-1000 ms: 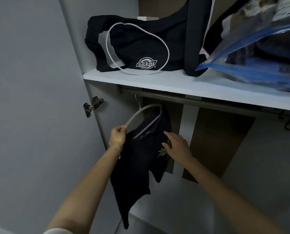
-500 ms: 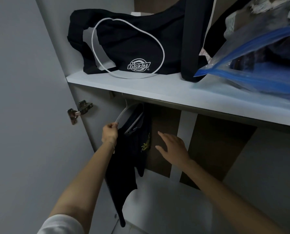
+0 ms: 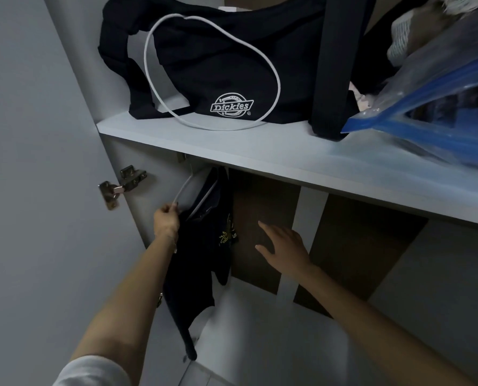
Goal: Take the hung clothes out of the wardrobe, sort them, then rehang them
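Note:
A dark shirt [image 3: 201, 260] with a small yellow emblem hangs on a grey hanger [image 3: 185, 188] at the far left of the wardrobe, under the shelf [image 3: 260, 151]. The hanger's top and the rail are hidden behind the shelf edge. My left hand [image 3: 166, 220] pinches the hanger's left arm beside the shirt's collar. My right hand [image 3: 284, 247] hovers to the right of the shirt with fingers spread, holding nothing and apart from the cloth.
On the shelf lie a black Dickies bag [image 3: 218, 71] with a white cord and a blue-edged clear storage bag [image 3: 433, 107] of clothes. The open door's hinge [image 3: 120, 185] is at left. Brown and white back panels [image 3: 263, 232] show behind the shirt.
My left hand has carried the hanger and shirt leftward toward the wardrobe's side wall. My right hand has let go of the shirt and opened. The view has tilted, hiding the rail.

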Available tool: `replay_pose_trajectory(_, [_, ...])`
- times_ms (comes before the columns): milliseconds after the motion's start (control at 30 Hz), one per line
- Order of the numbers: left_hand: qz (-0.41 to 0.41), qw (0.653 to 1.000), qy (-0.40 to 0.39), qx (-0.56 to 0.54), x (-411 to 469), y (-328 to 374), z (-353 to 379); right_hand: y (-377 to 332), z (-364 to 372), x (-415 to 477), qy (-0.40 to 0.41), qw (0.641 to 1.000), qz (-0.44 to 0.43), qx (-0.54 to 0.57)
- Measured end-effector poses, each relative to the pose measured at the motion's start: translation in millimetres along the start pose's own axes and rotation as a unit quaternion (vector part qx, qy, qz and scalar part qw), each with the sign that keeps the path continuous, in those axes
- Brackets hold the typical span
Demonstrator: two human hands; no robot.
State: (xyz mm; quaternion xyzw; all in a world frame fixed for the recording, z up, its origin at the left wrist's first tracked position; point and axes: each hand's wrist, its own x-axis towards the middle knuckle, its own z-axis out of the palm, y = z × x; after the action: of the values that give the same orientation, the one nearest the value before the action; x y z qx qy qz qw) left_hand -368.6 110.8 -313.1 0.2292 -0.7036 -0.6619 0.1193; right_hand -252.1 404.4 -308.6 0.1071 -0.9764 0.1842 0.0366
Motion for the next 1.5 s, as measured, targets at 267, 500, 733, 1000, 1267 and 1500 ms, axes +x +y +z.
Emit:
replay_pose_trajectory(267, [0.056,0.993,0.014,0.102,-8.0,2.3,-16.3,-16.5,9.7,6.0,-0.009,0.999,-0.031,0.017])
replay_pose_trajectory(500, [0.318,0.898,0.033,0.302,-55.0,-19.9,-41.2,-39.5,25.6,8.8,-0.025,0.997,-0.067,0.004])
replay_pose_trajectory(733, [0.338,0.836,-0.013,0.432,-120.7,-63.6,-90.9,-81.8,57.5,6.8,-0.053,0.993,-0.099,-0.028])
replay_pose_trajectory(1000, [0.183,0.85,0.017,0.494,-211.4,-108.7,-203.7,-182.4,107.6,-30.5,-0.084,0.975,-0.203,-0.021])
replay_pose_trajectory(1267, [0.099,0.834,0.088,0.535,-314.9,-149.1,-309.6,-276.6,153.0,-120.6,-0.157,0.944,-0.288,-0.039])
replay_pose_trajectory(1500, [0.012,0.828,0.185,0.529,-440.7,-184.8,-428.8,-357.8,169.3,-236.6,-0.192,0.903,-0.382,0.05])
